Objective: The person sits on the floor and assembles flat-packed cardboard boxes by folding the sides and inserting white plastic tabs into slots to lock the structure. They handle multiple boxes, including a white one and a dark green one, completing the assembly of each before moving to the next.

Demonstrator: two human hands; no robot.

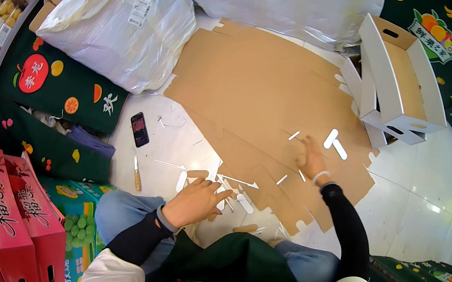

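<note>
A large flat sheet of brown cardboard (253,86) lies on the floor in front of me. Over its right part my right hand (313,161) reaches with fingers apart, and nothing shows in it. Around that hand lie thin white strips (294,135) and two rounded white cut-outs (340,149). My left hand (192,202) rests with fingers spread over a small pile of white and brown cardboard scraps (243,202) by the sheet's near edge. It partly hides the pile; I see nothing gripped.
A phone (140,129) and a knife with a wooden handle (137,173) lie left of the sheet. White folded boxes (406,81) stand at the right. Plastic-wrapped bundles (125,28) bound the far left, and red boxes (11,207) stand near left.
</note>
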